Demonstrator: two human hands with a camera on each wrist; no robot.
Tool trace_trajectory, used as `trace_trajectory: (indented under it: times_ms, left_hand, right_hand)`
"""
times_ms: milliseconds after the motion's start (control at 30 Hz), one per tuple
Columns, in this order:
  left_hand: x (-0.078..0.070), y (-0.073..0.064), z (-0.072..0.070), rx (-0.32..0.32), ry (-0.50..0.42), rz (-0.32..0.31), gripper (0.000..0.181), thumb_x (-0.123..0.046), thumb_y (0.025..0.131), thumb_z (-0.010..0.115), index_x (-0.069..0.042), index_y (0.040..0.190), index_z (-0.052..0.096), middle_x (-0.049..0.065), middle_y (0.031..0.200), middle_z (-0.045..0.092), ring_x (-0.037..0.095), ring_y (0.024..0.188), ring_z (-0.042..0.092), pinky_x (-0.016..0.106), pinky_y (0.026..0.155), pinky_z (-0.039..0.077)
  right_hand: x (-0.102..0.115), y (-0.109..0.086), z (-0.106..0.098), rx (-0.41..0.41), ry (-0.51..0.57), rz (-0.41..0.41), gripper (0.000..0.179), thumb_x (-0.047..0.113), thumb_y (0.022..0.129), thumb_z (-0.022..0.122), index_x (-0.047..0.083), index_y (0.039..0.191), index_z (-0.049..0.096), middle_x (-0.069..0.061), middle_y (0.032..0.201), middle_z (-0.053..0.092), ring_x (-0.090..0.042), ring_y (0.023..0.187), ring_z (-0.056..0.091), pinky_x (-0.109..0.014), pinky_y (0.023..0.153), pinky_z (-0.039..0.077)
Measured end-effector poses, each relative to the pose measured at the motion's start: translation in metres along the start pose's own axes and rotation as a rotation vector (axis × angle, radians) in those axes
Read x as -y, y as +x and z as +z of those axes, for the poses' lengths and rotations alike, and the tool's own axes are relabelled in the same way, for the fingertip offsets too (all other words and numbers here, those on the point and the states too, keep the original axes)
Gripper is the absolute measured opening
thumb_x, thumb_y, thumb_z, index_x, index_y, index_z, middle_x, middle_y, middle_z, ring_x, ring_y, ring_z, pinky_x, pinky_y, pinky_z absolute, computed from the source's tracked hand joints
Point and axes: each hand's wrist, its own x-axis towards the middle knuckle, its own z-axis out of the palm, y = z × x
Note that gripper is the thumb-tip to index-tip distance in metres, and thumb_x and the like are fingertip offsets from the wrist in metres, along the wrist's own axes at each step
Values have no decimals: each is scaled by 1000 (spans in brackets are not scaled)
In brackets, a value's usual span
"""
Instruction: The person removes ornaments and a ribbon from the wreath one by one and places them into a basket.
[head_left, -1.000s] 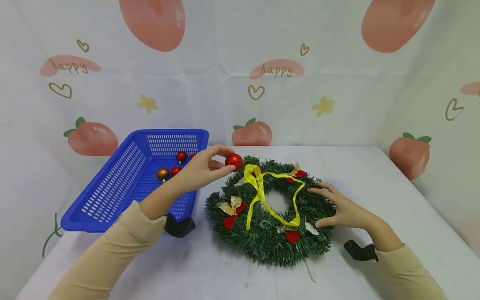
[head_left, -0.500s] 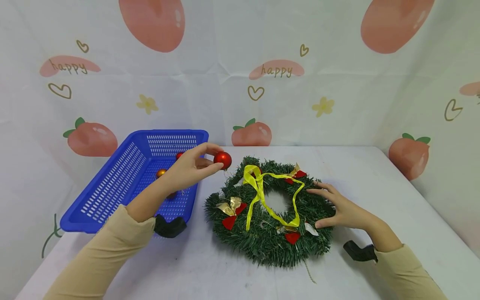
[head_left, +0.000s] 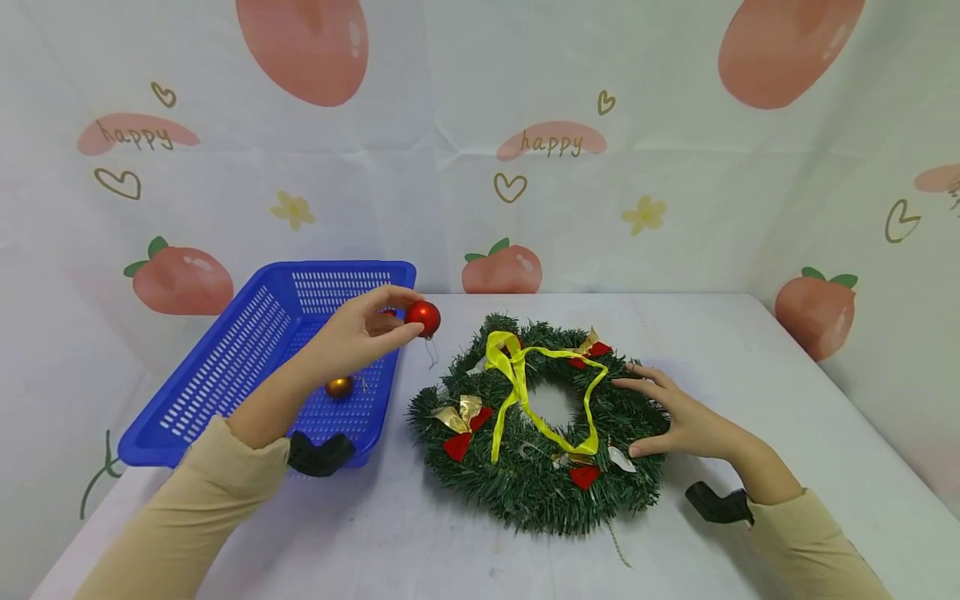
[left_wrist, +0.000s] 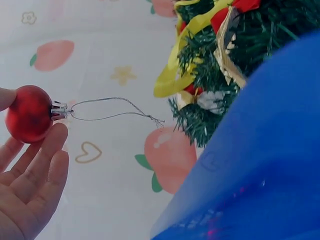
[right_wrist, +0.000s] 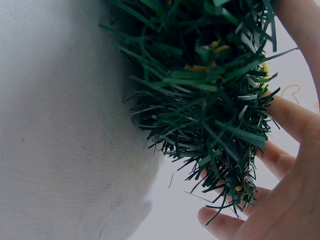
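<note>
My left hand pinches a red Christmas bauble between thumb and fingers near the right rim of a blue plastic basket. From the bauble's silver cap trails a thin hanging loop. A green tinsel wreath lies on the white table, decked with red and gold bows and a yellow ribbon. At the wreath's right side, my right hand holds the outer edge with spread, slightly bent fingers; the right wrist view has those fingers around the tinsel.
Inside the basket lies a golden bauble, with a bit of a red one showing behind my left fingers. My left forearm covers part of the basket. A patterned white cloth hangs behind the table.
My left hand has moved left with the red bauble, from over the wreath's upper left to the basket's right rim. The right hand and wreath have stayed put.
</note>
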Motion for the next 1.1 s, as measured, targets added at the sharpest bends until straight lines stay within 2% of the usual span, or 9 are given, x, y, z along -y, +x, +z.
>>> trace_trajectory:
  times_ms: [400,533,733,1100]
  left_hand:
    - [8,-5,-25,-23,69,-57,41,-25,93,57,-7,129,49,17,129,55,33,111,62,43,91,52]
    - [14,-5,-32,-29,95,-80,44,-28,93,56,-7,131,48,19,131,53,35,113,60,49,95,49]
    - [26,-6,-42,-45,130,-130,48,-35,92,56,-8,131,47,19,133,51,37,117,57,52,97,46]
    - [42,-6,-55,-72,150,-164,49,-35,92,58,-7,131,49,19,136,49,40,118,54,56,99,42]
  right_hand:
    - [-2,0,0,-3,-2,-3,82,33,70,81,13,138,40,-25,147,21,-52,129,28,-69,87,38]
    - [-2,0,1,-5,-3,-7,82,33,70,81,13,138,41,-25,147,21,-52,129,28,-69,87,38]
    - [-1,1,0,-4,-2,-8,82,33,70,80,12,138,41,-26,147,20,-52,129,28,-69,87,38]
    - [-2,1,1,-3,1,-18,81,32,70,80,12,138,40,-26,147,20,-52,129,27,-70,87,37]
